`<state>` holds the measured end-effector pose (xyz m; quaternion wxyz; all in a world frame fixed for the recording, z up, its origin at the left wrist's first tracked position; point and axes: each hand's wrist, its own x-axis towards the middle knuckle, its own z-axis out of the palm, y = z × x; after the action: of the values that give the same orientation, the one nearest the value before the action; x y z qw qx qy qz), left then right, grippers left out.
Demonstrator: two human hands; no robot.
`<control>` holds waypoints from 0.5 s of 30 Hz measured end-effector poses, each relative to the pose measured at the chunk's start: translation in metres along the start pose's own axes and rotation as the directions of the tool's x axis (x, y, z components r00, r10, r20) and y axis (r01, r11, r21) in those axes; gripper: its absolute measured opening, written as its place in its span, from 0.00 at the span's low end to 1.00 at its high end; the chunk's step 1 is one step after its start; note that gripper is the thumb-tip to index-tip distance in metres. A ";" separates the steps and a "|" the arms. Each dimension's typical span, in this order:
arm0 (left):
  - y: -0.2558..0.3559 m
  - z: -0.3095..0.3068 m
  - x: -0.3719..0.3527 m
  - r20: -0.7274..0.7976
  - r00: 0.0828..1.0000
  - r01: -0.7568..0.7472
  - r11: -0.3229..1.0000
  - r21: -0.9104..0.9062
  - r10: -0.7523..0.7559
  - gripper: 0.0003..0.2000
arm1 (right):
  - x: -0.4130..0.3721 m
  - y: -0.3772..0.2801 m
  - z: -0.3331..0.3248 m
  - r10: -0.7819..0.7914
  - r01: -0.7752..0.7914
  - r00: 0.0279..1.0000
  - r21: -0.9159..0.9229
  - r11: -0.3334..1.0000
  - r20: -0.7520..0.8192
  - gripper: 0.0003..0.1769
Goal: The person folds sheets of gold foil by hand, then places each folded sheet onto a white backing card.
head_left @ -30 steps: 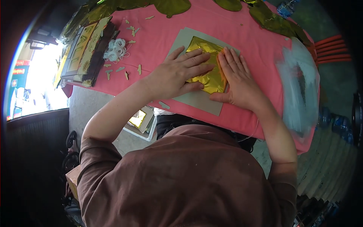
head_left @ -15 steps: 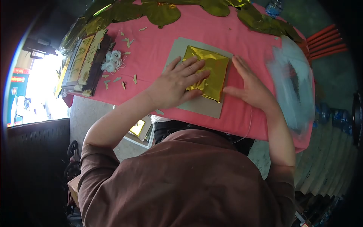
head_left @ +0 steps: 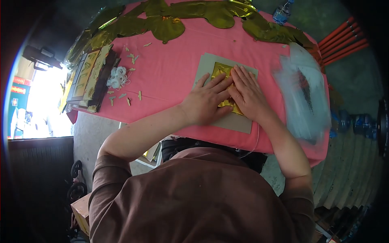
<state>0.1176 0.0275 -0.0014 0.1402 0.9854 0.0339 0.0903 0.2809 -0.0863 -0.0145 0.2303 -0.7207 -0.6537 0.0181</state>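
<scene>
A folded sheet of shiny gold foil [head_left: 221,69] lies on a grey card [head_left: 206,65] on the pink cloth. My left hand [head_left: 206,99] rests flat over the foil's left side, its fingers spread. From the right, my right hand [head_left: 250,93] lies on the foil's right part, fingers stretched out and pointing away from me. The fingertips of both hands meet or nearly meet near the middle of the foil, and much of it is hidden under them. Neither hand grips anything.
Gold foil balloons [head_left: 166,30] line the far edge of the pink table [head_left: 162,77]. Printed packets [head_left: 87,77], a bundle of white string [head_left: 118,77] and small clips lie left. Clear plastic bags [head_left: 306,97] lie right; a bottle [head_left: 282,13] stands at the back.
My right hand has moved left from beside the foil onto it. The card and foil now sit further right and slightly lower in view, with my left hand still on them.
</scene>
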 end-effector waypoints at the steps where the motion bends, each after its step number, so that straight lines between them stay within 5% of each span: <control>1: 0.000 -0.001 0.000 -0.022 1.000 -0.013 0.999 -0.037 0.012 0.28 | 0.000 -0.001 -0.001 -0.002 0.003 1.000 -0.018 1.000 0.008 0.34; 3: -0.003 -0.005 -0.002 -0.044 0.999 -0.022 0.997 -0.071 0.019 0.28 | 0.001 -0.003 -0.003 -0.009 0.009 1.000 -0.033 0.999 0.015 0.36; 5: -0.008 -0.019 -0.003 0.004 1.000 0.010 0.928 -0.373 -0.009 0.26 | 0.001 -0.005 -0.004 0.007 -0.001 0.997 -0.090 0.996 0.071 0.40; 6: -0.013 -0.019 -0.006 0.005 1.000 0.012 0.929 -0.370 -0.010 0.26 | 0.000 -0.006 -0.005 0.006 0.000 0.998 -0.088 0.996 0.069 0.40; 8: -0.026 -0.020 -0.012 -0.175 0.979 -0.006 0.850 -0.526 -0.101 0.23 | 0.001 -0.008 -0.006 0.030 -0.019 0.995 -0.111 0.994 0.093 0.41; 11: -0.047 -0.028 -0.018 -0.274 0.942 0.118 0.957 -0.264 -0.192 0.18 | 0.001 -0.007 -0.005 0.033 -0.021 0.994 -0.115 0.993 0.105 0.42; 15: -0.077 -0.025 0.008 -0.287 0.921 0.157 0.924 -0.349 -0.265 0.16 | 0.002 -0.007 -0.005 0.022 -0.010 0.994 -0.110 0.994 0.108 0.42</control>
<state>0.1172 0.1087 0.0013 0.2992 0.9110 0.1491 0.2416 0.2762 -0.0859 -0.0069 0.1544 -0.7353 -0.6595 0.0234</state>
